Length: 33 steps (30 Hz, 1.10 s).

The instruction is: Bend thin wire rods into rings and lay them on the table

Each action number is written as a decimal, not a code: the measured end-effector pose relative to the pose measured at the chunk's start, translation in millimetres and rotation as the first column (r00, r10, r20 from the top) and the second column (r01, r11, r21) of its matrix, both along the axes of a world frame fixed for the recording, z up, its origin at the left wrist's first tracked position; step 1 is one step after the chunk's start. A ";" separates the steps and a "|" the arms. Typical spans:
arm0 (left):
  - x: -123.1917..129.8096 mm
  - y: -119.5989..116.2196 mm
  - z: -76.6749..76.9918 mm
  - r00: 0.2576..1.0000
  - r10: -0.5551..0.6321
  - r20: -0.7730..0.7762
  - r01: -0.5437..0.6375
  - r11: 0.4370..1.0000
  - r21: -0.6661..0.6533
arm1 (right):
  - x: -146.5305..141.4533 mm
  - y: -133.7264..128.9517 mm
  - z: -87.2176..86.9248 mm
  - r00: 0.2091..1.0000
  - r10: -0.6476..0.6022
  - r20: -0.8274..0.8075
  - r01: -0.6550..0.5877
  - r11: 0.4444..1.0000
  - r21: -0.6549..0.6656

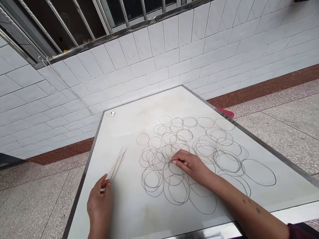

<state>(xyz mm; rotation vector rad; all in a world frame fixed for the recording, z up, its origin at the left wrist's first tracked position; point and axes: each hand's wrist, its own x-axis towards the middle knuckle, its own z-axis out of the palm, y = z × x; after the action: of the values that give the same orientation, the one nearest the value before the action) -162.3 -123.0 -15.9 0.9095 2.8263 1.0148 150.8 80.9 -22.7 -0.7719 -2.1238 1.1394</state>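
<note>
My left hand [99, 200] is at the left side of the table, its thumb and fingers closed on a small bundle of thin straight wires [117, 166] that point up and away. Over the middle of the table, my right hand [190, 164] is pinched at the edge of a thin wire ring [174, 173]. Its palm hides part of that ring. Many more wire rings [178, 189] of differing sizes lie flat around it, a lot of them overlapping. One larger oval ring [259, 172] lies at the right of the group.
The white table [129, 132] has a dark grey rim. A small white and red object [113, 114] sits near its far left corner. Behind stands a white tiled wall [149, 66] with a barred window [99, 16]. Something pink [226, 113] shows past the right edge.
</note>
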 end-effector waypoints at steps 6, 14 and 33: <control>-10.4 -27.4 -38.1 0.903 -0.145 -0.403 0.127 0.989 -0.071 | -2.5 -48.6 21.7 0.974 0.224 0.012 -0.225 0.972 0.068; -14.5 -29.2 -47.3 0.866 -0.195 -0.460 0.189 0.980 -0.058 | 26.4 -155.3 2.0 0.861 0.503 0.081 -0.500 0.864 -0.059; -13.5 -25.2 -45.9 0.847 -0.207 -0.489 0.183 0.978 -0.096 | 119.0 -194.6 -101.0 0.968 0.170 0.182 -0.163 0.985 -0.055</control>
<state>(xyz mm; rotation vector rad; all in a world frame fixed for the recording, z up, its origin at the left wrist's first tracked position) -175.8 -148.2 -61.8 1.6259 3.0297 0.7732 269.7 -113.7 -123.7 -0.7547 -2.3658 1.2413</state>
